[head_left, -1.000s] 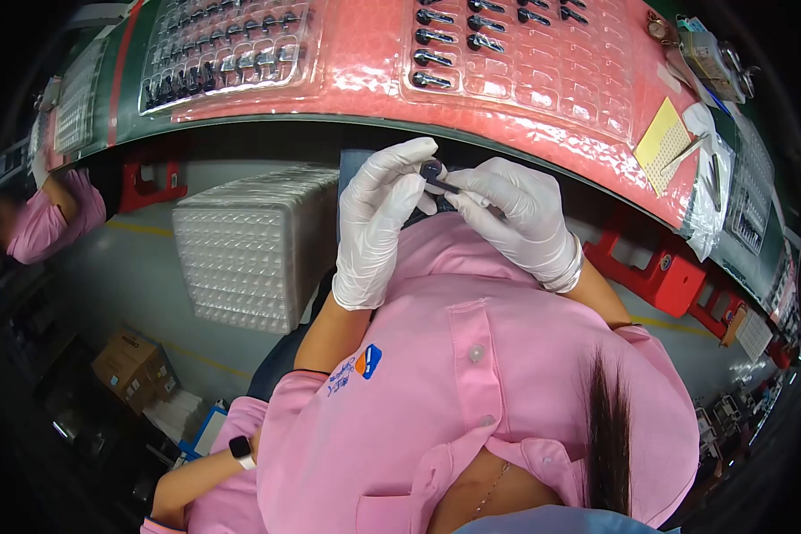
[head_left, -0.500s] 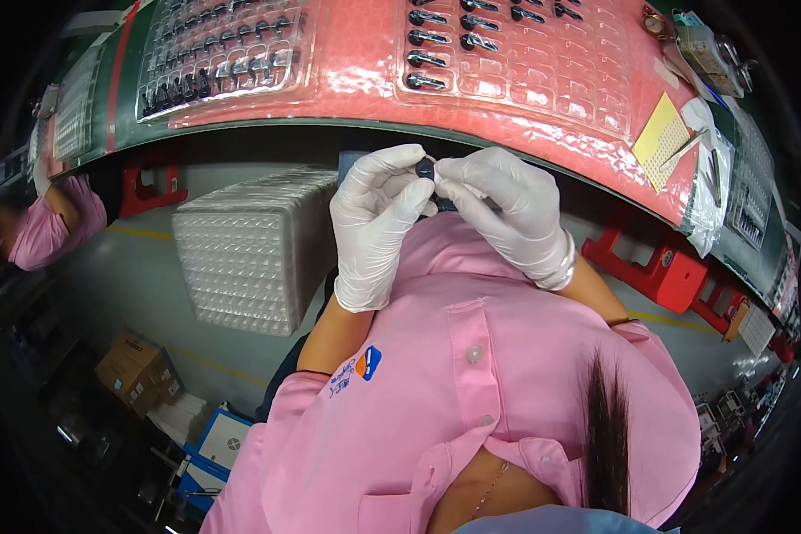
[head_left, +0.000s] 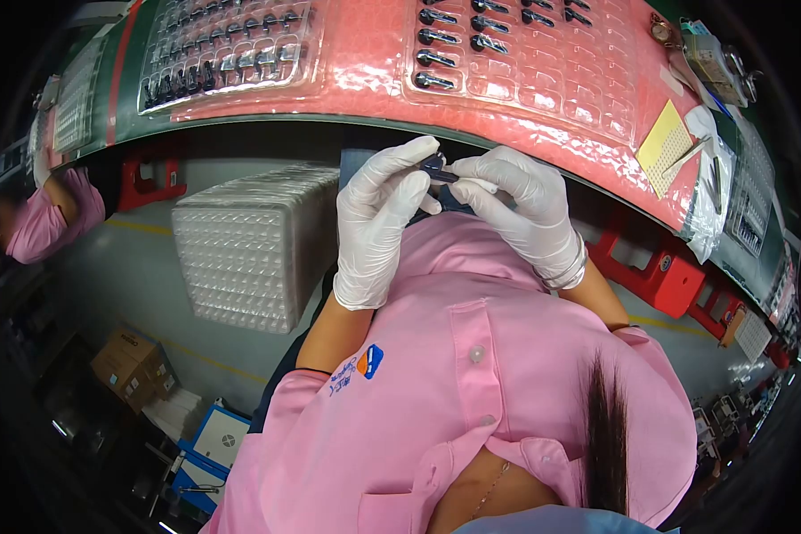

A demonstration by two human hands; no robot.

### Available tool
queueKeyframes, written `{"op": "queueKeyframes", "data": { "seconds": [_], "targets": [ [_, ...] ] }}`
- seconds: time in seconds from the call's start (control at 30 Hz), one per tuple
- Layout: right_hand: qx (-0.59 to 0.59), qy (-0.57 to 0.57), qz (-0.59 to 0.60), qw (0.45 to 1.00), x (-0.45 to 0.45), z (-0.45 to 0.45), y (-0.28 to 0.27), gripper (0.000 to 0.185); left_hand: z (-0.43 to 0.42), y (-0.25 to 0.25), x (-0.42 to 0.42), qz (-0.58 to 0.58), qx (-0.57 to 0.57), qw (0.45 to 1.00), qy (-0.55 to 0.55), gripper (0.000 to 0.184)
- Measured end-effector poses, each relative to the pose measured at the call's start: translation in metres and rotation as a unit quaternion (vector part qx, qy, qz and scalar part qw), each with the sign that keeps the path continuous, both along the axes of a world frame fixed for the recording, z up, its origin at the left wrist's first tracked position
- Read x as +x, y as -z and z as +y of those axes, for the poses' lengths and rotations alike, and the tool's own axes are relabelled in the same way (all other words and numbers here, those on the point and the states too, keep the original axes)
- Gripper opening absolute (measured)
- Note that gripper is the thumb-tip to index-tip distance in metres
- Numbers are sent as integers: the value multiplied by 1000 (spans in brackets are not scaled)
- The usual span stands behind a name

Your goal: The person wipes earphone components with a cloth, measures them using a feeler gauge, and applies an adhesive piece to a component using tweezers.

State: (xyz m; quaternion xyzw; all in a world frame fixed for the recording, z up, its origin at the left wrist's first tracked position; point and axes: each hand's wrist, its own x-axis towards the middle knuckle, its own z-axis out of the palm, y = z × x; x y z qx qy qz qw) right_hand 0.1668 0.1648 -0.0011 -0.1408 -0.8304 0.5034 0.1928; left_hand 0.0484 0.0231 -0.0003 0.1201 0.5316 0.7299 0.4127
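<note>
A small dark blue earbud-like piece is between my hands, just in front of the table edge. My left hand, in a white glove, pinches its rounded end between thumb and finger. Close beside it my right hand, also gloved, is closed at the stem end, with a thin white tip showing between its fingers. A clear tray beyond my hands holds several similar dark pieces in its left and upper pockets. Another clear tray, at the upper left, carries rows of dark pieces.
Stacked clear trays stand left below the table. Yellow paper, tweezers and a plastic bag lie at the table's right. Red stools are under it. A co-worker in pink is at the far left; cardboard boxes sit lower left.
The dark piece has turned so that its stem shows again, and my right hand has shifted slightly right from it. The co-worker's arm with a watch at the lower left is gone from view.
</note>
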Motion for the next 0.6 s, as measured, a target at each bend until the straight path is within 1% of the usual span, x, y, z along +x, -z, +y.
{"op": "queueKeyframes", "data": {
  "seconds": [0.03, 0.13, 0.17, 0.27, 0.3, 0.4, 0.43, 0.53, 0.57, 0.6],
  "targets": [
    [0, -1, 0, 1000, 0, 0, 0, 21, 0, 1, 0, 0, 0, 1000, -1, 33],
    [7, -10, 2, 1000, -1, -2, 3, 21, -3, 10, -1, 72, -15, 997, 22, 39],
    [7, -13, 3, 1000, -1, -2, 4, 21, -2, 10, -2, 72, -14, 997, 20, 39],
    [-46, 34, 30, 998, -1, -3, 7, 20, -2, 11, -3, 183, -36, 982, 19, 46],
    [-46, 33, 29, 998, -2, -2, 6, 20, -1, 10, -3, 183, -36, 982, 17, 46],
    [47, 22, 88, 995, -4, 2, -3, 21, 1, 4, -5, 320, -75, 944, 23, 52],
    [47, 22, 88, 995, -5, 2, -4, 21, 0, 4, -5, 320, -75, 944, 22, 52],
    [164, -70, 90, 980, -11, 6, -1, 20, 0, 4, -7, 501, -83, 861, 36, 55],
    [165, -70, 90, 980, -13, 9, 0, 20, -1, 4, -9, 502, -82, 860, 35, 55],
    [115, -63, 76, 988, -15, 11, 3, 21, -2, 3, -13, 536, -73, 840, 34, 55]
  ]
}}
